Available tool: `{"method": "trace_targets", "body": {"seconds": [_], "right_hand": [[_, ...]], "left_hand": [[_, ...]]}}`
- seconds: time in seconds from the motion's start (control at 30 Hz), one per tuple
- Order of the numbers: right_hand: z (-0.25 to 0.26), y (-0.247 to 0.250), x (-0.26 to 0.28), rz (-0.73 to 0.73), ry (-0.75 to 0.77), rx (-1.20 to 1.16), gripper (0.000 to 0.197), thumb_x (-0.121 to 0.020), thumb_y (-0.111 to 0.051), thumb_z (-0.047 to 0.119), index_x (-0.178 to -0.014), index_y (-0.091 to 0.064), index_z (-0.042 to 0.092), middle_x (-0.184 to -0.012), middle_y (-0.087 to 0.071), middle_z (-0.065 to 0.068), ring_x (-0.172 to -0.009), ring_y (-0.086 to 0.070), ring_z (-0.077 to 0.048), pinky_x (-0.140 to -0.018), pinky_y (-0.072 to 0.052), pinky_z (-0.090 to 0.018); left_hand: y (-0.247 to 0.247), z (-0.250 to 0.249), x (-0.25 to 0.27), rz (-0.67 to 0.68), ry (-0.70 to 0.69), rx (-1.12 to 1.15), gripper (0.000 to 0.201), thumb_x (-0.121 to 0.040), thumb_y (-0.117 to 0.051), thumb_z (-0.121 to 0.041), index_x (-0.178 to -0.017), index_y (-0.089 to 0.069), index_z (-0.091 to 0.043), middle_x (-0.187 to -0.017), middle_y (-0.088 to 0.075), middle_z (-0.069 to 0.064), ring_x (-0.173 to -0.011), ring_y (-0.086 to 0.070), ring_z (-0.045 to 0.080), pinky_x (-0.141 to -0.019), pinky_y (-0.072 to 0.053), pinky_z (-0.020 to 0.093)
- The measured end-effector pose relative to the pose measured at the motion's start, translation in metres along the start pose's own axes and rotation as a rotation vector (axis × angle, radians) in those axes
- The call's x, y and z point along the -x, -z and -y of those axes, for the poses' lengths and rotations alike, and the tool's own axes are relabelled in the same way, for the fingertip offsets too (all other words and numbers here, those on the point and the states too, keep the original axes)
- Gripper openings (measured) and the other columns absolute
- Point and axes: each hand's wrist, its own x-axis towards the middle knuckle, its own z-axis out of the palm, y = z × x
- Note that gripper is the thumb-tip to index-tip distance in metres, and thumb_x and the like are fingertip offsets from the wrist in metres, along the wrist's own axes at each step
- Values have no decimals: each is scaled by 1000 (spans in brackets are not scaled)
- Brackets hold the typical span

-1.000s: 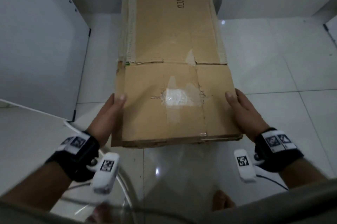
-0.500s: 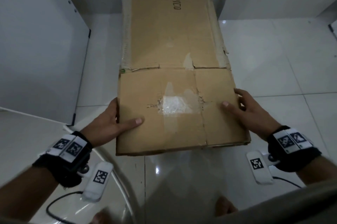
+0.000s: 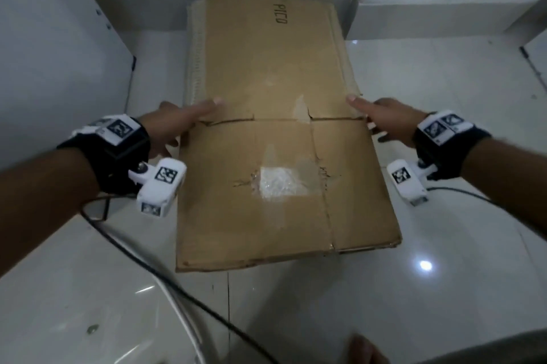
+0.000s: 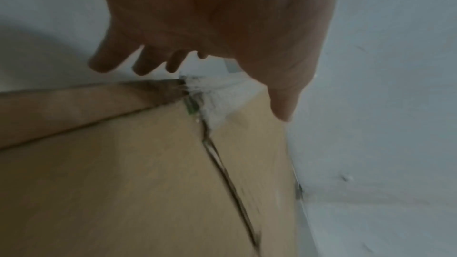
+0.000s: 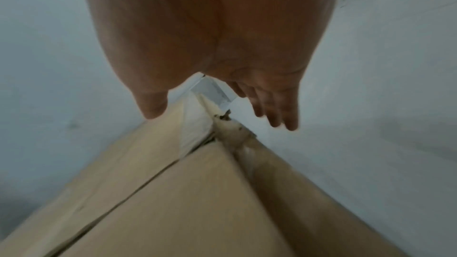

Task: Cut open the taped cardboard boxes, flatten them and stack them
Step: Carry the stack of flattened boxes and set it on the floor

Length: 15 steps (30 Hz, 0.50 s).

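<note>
— Head view?
— Flattened cardboard box [image 3: 275, 132] flat on the white tiled floor [image 3: 444, 91], far end against the base of the wall. Left hand [image 3: 174, 123] at the box's left edge, level with the crease across the middle; thumb stretched over the top face, remaining fingers down beside the edge. Grip slack, clasping nothing. Right hand [image 3: 384, 117] mirrored at the right edge, thumb on top, fingers spread alongside, equally loose. White patch of torn tape [image 3: 281, 186] on the near panel, between the two wrists and nearer the body than either grip. "PICO" written beyond both hands, toward the wall. Black cable [image 3: 165, 274] trailing over the floor below the left wrist.

— Left wrist view?
— Blurred. Left hand [image 4: 222, 26] hanging over the box [image 4: 148, 183], fingers straight and apart, none curled round the cardboard. Torn white tape and a green scrap just under the fingertips, at the slit between flaps. Contact with the surface: cannot tell.

— Right wrist view?
— Right hand [image 5: 210, 32] above a corner of the box [image 5: 185, 202], thumb to one side of the edge, fingers to the other, all extended. Ragged tape directly beneath the grip. Nothing pinched.
</note>
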Motion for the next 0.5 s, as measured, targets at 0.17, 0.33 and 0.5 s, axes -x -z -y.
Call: {"method": "trace_targets", "body": {"seconds": [0.17,0.33,0.5], "right_hand": [[30,-5,-69,-64,38,-58,139,-42,-48,105,-147,-45,13,-146,-52,-7,-125,-55,-33,-108,-44,-50],[29,-12,-108,-69,-33,-73,149,-35,-49,107,-151,-39,14,-148,-52,-6,-128,-54,-31,-112,-40,-47],[73,-4,-120,-121,60,23,115,-71,-44,89,-155,-28,13,-155,-40,-12,-136,-45,-37,-113,-37,-51]], "left_hand": [[-3,-12,-44,-109,-81,199,151,-41,-68,-96,-160,-18,-18,-157,-38,12,-127,-50,31,-100,-48,48],[0,-11,-71,23,-27,299,107,-65,-80,-69,-148,-41,-12,-133,-64,6,-111,-66,27,-94,-55,44],[9,-46,-105,-141,-111,131,118,-73,-70,-72,-158,-14,-13,-149,-46,12,-117,-59,32,-101,-51,55]]}}
